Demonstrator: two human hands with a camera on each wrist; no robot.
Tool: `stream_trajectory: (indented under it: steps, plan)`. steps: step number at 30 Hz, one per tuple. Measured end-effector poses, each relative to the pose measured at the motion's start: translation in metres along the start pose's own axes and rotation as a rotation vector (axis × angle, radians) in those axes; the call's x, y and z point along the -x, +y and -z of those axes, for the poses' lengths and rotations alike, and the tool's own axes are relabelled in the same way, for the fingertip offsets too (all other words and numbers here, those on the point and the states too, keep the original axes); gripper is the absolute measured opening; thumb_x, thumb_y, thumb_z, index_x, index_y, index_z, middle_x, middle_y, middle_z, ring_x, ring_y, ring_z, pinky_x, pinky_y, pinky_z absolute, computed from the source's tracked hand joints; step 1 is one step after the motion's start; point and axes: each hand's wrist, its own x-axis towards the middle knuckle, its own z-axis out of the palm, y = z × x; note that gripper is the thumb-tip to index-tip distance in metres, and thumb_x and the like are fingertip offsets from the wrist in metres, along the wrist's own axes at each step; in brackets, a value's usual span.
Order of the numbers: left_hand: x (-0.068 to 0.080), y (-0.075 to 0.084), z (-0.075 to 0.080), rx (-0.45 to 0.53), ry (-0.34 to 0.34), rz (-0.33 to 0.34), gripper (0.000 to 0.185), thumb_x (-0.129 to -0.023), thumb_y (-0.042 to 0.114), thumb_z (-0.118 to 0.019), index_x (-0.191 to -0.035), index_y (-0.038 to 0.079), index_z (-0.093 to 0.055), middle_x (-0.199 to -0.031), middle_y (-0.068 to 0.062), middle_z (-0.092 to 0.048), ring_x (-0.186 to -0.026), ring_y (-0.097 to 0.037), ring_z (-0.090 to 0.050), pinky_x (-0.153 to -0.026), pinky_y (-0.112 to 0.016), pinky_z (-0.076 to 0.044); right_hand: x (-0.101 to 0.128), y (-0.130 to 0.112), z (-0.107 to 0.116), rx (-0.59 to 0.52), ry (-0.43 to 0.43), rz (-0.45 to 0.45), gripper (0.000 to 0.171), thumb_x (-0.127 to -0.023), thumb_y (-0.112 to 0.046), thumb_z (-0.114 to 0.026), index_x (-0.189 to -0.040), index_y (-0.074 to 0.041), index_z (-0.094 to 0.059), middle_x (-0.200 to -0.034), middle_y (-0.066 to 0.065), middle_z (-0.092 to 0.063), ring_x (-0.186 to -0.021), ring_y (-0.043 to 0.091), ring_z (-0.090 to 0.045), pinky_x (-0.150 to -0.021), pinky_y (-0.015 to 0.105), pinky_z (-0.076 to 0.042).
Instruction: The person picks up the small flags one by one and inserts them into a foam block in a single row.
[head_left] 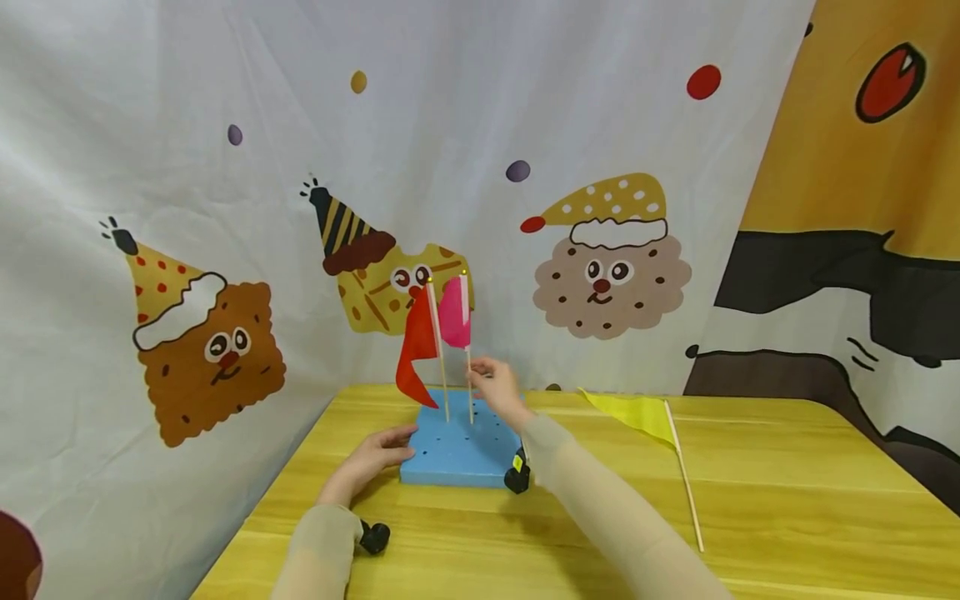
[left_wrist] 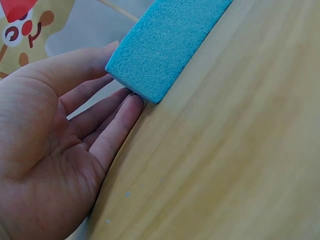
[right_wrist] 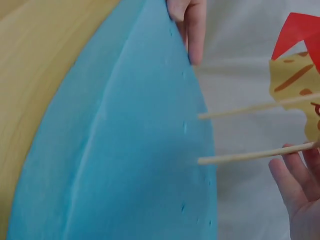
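Observation:
A blue foam block (head_left: 457, 458) dotted with small holes lies on the yellow wooden table (head_left: 787, 500). Two flags on thin sticks stand in it: a red flag (head_left: 417, 346) and, just right of it, a pink flag (head_left: 454, 312). My left hand (head_left: 375, 457) lies flat on the table, its straight fingers (left_wrist: 120, 117) touching the block's (left_wrist: 165, 45) near left corner. My right hand (head_left: 495, 387) hovers over the block's far side, its loosely extended fingers (right_wrist: 295, 170) touching the pink flag's stick (right_wrist: 245, 156). No thumb shows on the stick. The red flag's stick (right_wrist: 240, 111) stands beside it in the block (right_wrist: 130, 150).
A yellow flag (head_left: 636, 412) lies flat on the table to the right, its stick pointing toward the near edge. A white cartoon-print curtain (head_left: 525, 125) hangs close behind the table and along its left side. Bare tabletop spreads in front and to the right.

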Motion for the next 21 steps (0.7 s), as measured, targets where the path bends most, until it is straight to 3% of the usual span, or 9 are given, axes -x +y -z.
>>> stream_trajectory:
  steps: [6, 21]
  plan:
    - [-0.0006, 0.0022, 0.0009, -0.008, -0.004, -0.001, 0.057, -0.094, 0.022, -0.065, -0.145, 0.007, -0.046, -0.147, -0.019, -0.042, -0.131, -0.037, -0.043, -0.105, -0.049, -0.039, 0.0053, 0.0021, 0.0077, 0.007, -0.034, 0.032, 0.023, -0.095, -0.006, -0.062, -0.114, 0.005, -0.067, -0.101, 0.021, -0.066, -0.085, 0.029, -0.068, -0.072, 0.047, -0.057]
    - [-0.0014, 0.0023, -0.0014, -0.005, 0.013, 0.009, 0.057, -0.093, 0.022, -0.067, -0.144, 0.007, -0.047, -0.147, -0.018, -0.043, -0.133, -0.037, -0.040, -0.105, -0.050, -0.038, 0.0074, 0.0031, 0.0062, 0.009, -0.046, 0.002, 0.018, -0.095, -0.010, -0.063, -0.109, 0.000, -0.070, -0.096, 0.012, -0.068, -0.083, 0.024, -0.067, -0.074, 0.051, -0.056]
